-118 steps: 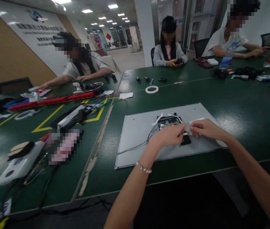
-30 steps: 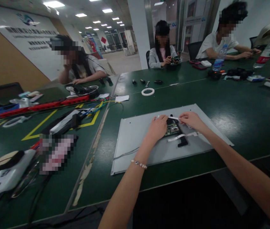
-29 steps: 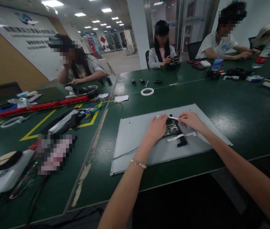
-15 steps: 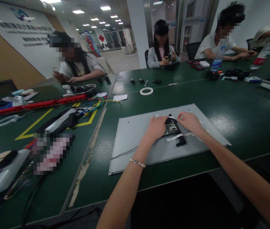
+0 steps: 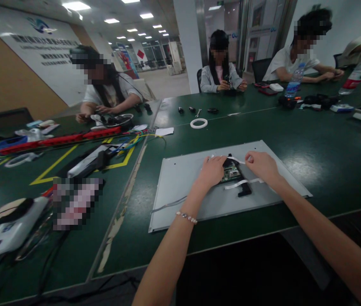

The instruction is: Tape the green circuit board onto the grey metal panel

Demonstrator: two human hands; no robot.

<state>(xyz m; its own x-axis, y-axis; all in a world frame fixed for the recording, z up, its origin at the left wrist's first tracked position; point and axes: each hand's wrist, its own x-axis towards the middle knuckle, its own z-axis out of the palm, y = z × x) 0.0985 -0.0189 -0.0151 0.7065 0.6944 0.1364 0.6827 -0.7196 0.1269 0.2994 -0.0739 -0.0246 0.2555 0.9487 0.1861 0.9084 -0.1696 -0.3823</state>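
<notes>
A small green circuit board (image 5: 231, 173) in a black frame lies on a flat grey panel (image 5: 180, 178). My left hand (image 5: 212, 170) rests over the board's left upper edge, its fingers stretched out and lying flat. To the right, my right hand (image 5: 261, 167) pinches one end of a thin white strip (image 5: 237, 160), which runs across the top of the board towards my left fingers. Whether it is tape or flat cable I cannot tell. A second white strip (image 5: 236, 185) lies below the board, across a black bracket-like part (image 5: 244, 191).
Beyond the panel lie a roll of white tape (image 5: 198, 123), a small wrench (image 5: 198, 113) and dark small parts. Red power strips (image 5: 61, 139), cables and a white device (image 5: 13, 231) are on the left. Several people sit around the green table (image 5: 333, 136); bottles (image 5: 294, 80) stand far right.
My right hand has moved slightly right, away from my left hand, and more of the white strip shows between them. My left hand stays on the board. The whole view has shifted a little.
</notes>
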